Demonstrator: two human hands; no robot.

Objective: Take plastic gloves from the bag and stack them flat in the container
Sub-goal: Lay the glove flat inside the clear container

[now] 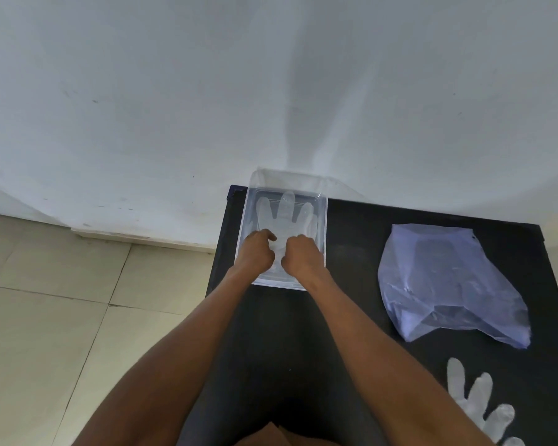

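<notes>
A clear plastic container [322, 220] stands at the far left corner of a black table. Inside it lies a translucent plastic glove [285, 207], flat, fingers pointing away from me. My left hand [256, 252] and my right hand [302, 254] are both inside the container, side by side, with curled fingers pressing on the cuff end of that glove. A pale blue plastic bag [445, 281] lies crumpled on the table to the right. Another translucent glove [479, 400] rests flat near the table's front right edge.
The black table [351, 317] stands against a white wall [271, 91]. Beige floor tiles [62, 317] show to its left. The container's far rim touches the wall.
</notes>
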